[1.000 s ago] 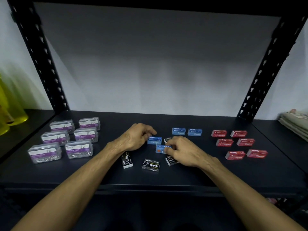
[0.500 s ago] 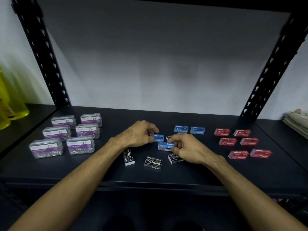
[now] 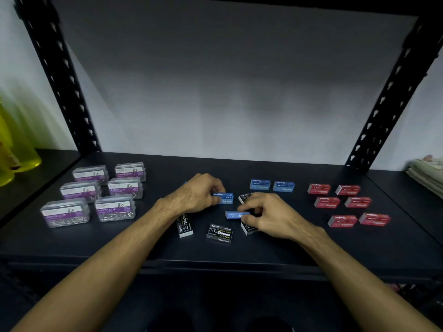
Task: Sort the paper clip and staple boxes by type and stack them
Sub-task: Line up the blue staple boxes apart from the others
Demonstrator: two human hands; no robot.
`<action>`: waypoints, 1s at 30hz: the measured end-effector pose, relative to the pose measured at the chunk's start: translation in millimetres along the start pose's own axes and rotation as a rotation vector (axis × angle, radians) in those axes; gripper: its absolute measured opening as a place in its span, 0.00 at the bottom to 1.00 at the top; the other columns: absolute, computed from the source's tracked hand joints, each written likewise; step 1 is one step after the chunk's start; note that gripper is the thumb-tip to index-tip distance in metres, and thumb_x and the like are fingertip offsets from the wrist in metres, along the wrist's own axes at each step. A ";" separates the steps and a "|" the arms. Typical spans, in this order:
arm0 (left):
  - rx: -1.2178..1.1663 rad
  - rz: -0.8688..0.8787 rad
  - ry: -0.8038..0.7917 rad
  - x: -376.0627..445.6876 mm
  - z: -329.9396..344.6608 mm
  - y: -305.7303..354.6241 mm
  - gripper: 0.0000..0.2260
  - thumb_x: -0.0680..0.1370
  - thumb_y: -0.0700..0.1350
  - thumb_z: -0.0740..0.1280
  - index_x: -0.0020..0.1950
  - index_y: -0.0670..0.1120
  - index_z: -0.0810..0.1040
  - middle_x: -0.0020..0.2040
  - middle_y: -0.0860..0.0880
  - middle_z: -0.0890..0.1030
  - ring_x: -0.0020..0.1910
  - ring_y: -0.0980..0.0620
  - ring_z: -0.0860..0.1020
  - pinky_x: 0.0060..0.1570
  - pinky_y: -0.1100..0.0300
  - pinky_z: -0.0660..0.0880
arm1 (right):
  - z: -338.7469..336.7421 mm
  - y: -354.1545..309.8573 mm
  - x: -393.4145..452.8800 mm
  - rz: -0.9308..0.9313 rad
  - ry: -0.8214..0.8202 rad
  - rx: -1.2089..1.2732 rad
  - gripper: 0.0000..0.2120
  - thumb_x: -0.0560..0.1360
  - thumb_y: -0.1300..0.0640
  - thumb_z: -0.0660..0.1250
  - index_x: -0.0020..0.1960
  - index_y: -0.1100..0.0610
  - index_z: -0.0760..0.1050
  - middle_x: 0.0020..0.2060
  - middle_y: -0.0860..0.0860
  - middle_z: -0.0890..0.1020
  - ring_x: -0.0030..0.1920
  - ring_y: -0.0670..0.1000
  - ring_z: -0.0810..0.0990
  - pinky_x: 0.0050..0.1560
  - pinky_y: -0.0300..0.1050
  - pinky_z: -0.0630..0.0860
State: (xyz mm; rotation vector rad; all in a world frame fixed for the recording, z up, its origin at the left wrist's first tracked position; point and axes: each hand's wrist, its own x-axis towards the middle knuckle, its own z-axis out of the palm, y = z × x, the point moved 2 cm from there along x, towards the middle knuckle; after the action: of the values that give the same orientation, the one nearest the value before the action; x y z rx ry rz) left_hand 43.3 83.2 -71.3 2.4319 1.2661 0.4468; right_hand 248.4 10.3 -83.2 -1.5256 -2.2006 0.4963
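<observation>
My left hand (image 3: 199, 194) grips a blue staple box (image 3: 224, 198) at mid-shelf. My right hand (image 3: 268, 215) pinches a second blue staple box (image 3: 233, 214) just in front of it. Two more blue boxes (image 3: 272, 185) lie side by side behind them. Black staple boxes lie around my hands: one (image 3: 219, 233) in front, one (image 3: 184, 226) under my left wrist, one (image 3: 245, 197) behind my right fingers, one (image 3: 248, 228) partly under my right palm. Several clear paper clip boxes (image 3: 115, 209) stand at the left. Several red staple boxes (image 3: 345, 203) lie at the right.
Everything rests on a dark shelf board (image 3: 275, 250) between black perforated uprights (image 3: 64, 82). A yellow translucent container (image 3: 16, 154) stands at the far left, and folded cloth (image 3: 426, 173) lies at the far right on the neighbouring shelf.
My right hand has closed on the nearer blue box and shifted it slightly; my left hand stays on the other blue box. The view has tilted a little.
</observation>
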 end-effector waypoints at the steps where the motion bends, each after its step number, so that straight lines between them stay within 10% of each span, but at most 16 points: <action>1: 0.002 -0.005 -0.002 0.0 -0.1 -0.1 0.05 0.75 0.44 0.72 0.51 0.51 0.83 0.38 0.61 0.78 0.37 0.66 0.76 0.38 0.72 0.69 | 0.1 0.4 -0.5 0.006 -0.004 0.001 0.11 0.73 0.49 0.71 0.54 0.47 0.83 0.44 0.37 0.77 0.43 0.40 0.76 0.43 0.32 0.68; 17: 0.031 -0.033 -0.037 -3.9 -3.7 3.8 0.06 0.76 0.44 0.71 0.53 0.49 0.82 0.48 0.54 0.82 0.44 0.59 0.78 0.49 0.60 0.77 | 1.6 1.4 12.1 0.086 -0.105 -0.091 0.16 0.76 0.48 0.67 0.63 0.48 0.77 0.49 0.42 0.73 0.44 0.39 0.73 0.43 0.34 0.66; 30: 0.080 -0.040 -0.052 -9.2 -5.7 2.8 0.08 0.74 0.43 0.72 0.52 0.51 0.82 0.43 0.57 0.79 0.39 0.61 0.77 0.41 0.67 0.72 | -2.1 -4.2 7.8 0.125 -0.077 0.129 0.10 0.70 0.57 0.75 0.46 0.48 0.76 0.40 0.46 0.80 0.34 0.38 0.75 0.37 0.37 0.75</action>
State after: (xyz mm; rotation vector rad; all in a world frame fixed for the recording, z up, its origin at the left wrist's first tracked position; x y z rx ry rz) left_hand 37.8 75.1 -66.1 2.4617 1.3321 0.3251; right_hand 243.7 16.3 -78.3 -1.6054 -2.0927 0.7332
